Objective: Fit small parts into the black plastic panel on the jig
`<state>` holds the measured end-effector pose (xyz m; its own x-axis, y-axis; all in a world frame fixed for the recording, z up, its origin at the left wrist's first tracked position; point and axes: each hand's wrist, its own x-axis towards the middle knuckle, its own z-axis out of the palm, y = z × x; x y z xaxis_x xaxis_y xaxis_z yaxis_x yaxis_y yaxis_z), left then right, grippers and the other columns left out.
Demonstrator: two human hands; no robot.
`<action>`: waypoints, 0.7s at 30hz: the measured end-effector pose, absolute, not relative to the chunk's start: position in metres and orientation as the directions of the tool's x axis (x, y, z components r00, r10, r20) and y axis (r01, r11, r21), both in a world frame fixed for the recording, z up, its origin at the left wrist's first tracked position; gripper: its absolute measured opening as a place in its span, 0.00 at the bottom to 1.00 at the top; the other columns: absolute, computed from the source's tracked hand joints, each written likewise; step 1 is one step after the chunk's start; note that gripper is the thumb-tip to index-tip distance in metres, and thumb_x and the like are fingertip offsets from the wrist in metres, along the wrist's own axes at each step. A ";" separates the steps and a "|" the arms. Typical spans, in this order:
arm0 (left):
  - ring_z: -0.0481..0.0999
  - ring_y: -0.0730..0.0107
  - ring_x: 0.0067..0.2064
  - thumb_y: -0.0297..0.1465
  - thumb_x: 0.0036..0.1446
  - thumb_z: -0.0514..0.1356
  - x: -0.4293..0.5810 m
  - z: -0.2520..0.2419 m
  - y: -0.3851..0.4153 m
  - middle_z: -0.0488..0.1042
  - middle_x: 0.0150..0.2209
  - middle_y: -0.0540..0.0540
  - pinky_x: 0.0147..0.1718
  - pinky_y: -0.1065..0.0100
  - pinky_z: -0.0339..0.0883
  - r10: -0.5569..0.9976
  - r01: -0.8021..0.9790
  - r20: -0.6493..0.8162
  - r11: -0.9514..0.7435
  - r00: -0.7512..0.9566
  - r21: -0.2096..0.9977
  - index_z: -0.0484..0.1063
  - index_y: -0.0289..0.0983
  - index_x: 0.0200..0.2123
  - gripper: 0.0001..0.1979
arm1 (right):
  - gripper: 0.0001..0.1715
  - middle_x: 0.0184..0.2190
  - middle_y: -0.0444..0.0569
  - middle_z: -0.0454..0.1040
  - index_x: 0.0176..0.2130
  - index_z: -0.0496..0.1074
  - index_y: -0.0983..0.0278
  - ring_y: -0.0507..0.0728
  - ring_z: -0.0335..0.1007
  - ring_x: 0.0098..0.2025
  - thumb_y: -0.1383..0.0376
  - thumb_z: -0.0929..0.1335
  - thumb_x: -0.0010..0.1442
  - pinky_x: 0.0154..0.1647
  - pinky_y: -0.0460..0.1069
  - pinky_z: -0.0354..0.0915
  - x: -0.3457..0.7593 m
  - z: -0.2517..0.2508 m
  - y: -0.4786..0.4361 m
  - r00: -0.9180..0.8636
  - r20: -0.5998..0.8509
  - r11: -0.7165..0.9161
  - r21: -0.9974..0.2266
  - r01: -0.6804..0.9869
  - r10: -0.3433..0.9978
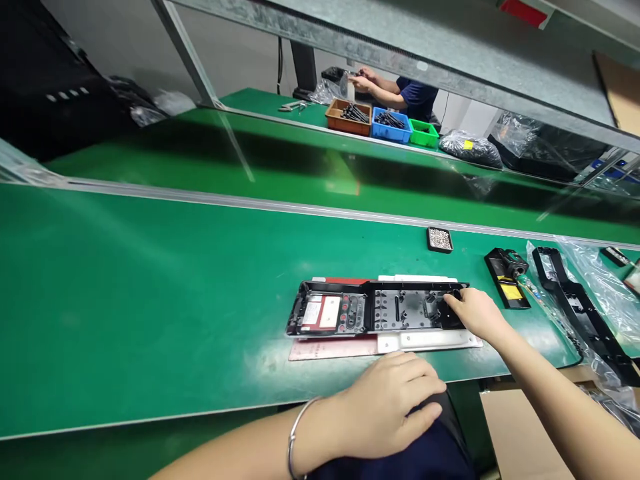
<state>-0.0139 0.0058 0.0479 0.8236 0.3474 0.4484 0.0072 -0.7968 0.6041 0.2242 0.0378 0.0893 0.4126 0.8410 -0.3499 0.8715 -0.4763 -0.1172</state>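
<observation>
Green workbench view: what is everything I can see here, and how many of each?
Workbench: 1, green, foreground.
Black plastic housing: 1, black, mid-bench, under the right hand.
Metal plate: 1, pale, beneath the housing.
Pink sheet: 1, pink, beside the plate.
Screw tray: 1, black with silver screws, behind the housing.
Labelled part: 1, black and yellow, right of the tray.
Long frame: 1, black, far right, on clear plastic.
Bins: 3, orange, blue, green, on the far bench, two holding black rods.
Co-worker: 1, navy shirt, behind the bins.
Right hand: 1, bare, on the housing.
Left hand: 1, bare, silver bangle, at the bench edge.
</observation>
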 end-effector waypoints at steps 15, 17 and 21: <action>0.77 0.64 0.48 0.28 0.68 0.53 0.020 0.019 0.032 0.77 0.46 0.43 0.47 0.59 0.73 0.371 0.402 0.630 -0.910 0.682 0.101 0.70 0.31 0.51 0.13 | 0.31 0.38 0.55 0.71 0.46 0.72 0.69 0.64 0.71 0.44 0.45 0.58 0.79 0.40 0.48 0.60 0.210 0.085 0.026 0.441 -0.383 -0.439 0.100 0.893 0.811; 0.76 0.64 0.50 0.27 0.69 0.51 0.017 0.019 0.032 0.78 0.49 0.42 0.50 0.59 0.70 0.361 0.403 0.611 -0.912 0.705 0.074 0.70 0.30 0.54 0.15 | 0.33 0.36 0.51 0.71 0.40 0.73 0.67 0.61 0.70 0.41 0.45 0.58 0.79 0.34 0.47 0.53 0.225 0.098 0.028 0.436 -0.384 -0.456 0.041 0.889 0.814; 0.74 0.63 0.56 0.28 0.68 0.52 0.011 0.018 0.028 0.77 0.54 0.44 0.57 0.61 0.61 0.352 0.382 0.616 -0.920 0.705 0.087 0.71 0.32 0.55 0.16 | 0.26 0.29 0.44 0.69 0.32 0.70 0.68 0.53 0.65 0.35 0.57 0.62 0.80 0.32 0.47 0.49 0.265 0.113 0.060 0.479 -0.172 -0.501 -0.123 0.857 0.861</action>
